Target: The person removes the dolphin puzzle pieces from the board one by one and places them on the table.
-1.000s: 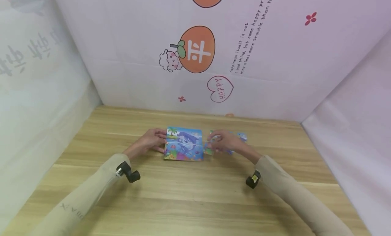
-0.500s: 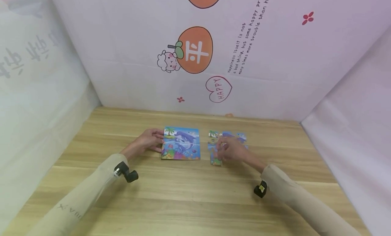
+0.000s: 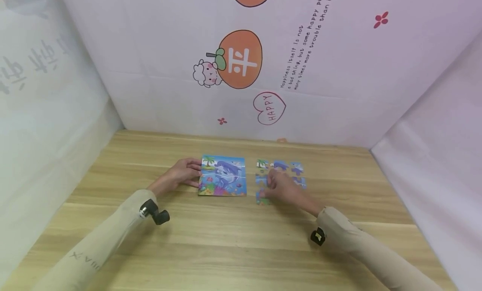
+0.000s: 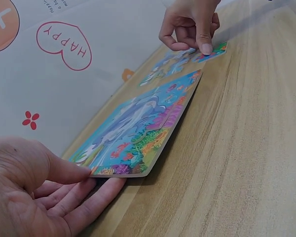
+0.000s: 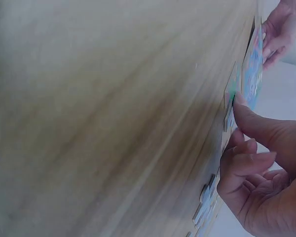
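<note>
A square dolphin picture card point(image 3: 224, 176) lies toward the back of the wooden table. My left hand point(image 3: 180, 173) pinches its left edge, thumb on top and fingers beneath, as the left wrist view shows. To the right, separate jigsaw pieces with a matching dolphin scene are laid out in rows. Over them is my right hand point(image 3: 285, 188). Its thumb point(image 5: 251, 121) presses on the lower-left jigsaw piece point(image 3: 260, 201), and the other fingers bend loosely near the middle pieces. Part of the layout is hidden under this hand.
The wooden table point(image 3: 226, 240) runs back to a printed white sheet point(image 3: 169, 102). More white sheeting hangs at the left and right. Along the layout's right side are an upper-right piece point(image 3: 296, 167) and another piece point(image 3: 300, 182) below it.
My right hand has moved from the layout's left over the lower-left piece, which has shifted down and slightly left. The card shifted slightly left early on, with my left hand still on its edge.
</note>
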Motion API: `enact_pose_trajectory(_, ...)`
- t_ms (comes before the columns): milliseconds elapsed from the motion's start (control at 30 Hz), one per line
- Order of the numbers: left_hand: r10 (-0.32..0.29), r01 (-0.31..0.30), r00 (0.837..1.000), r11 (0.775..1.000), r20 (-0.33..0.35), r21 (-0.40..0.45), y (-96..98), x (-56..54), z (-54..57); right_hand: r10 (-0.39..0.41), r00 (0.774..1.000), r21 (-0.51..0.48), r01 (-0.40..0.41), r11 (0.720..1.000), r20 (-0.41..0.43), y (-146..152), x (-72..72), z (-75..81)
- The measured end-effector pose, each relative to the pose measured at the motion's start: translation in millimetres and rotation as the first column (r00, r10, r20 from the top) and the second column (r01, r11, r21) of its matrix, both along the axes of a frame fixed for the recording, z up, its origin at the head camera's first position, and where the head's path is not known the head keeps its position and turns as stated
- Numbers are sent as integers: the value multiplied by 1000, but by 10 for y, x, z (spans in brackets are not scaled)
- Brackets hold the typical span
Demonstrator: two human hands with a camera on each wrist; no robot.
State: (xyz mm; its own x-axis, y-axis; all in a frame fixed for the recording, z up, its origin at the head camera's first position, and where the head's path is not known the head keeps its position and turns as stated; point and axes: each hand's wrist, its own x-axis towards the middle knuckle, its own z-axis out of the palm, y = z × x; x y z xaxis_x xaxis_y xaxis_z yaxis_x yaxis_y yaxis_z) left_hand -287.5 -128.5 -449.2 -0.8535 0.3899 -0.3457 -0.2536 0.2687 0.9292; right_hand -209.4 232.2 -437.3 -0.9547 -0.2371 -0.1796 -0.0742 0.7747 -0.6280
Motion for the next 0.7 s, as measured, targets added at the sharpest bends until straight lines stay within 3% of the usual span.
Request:
enact_pose_trajectory(167, -2, 2, 1000, 1000, -6, 5, -26, -3, -6, 3, 999, 32, -2, 999, -40, -47, 5, -7)
enact_pose_trajectory(433, 12, -12, 1000, 1000, -10, 29, -38, 23, -39, 20, 999, -1, -20, 1000, -41, -32, 17, 20)
enact_pose_trajectory(700, 6, -5, 1000, 1000, -14, 20, -71, -8, -4, 66, 997, -6, -66, 998, -50, -18, -109, 80)
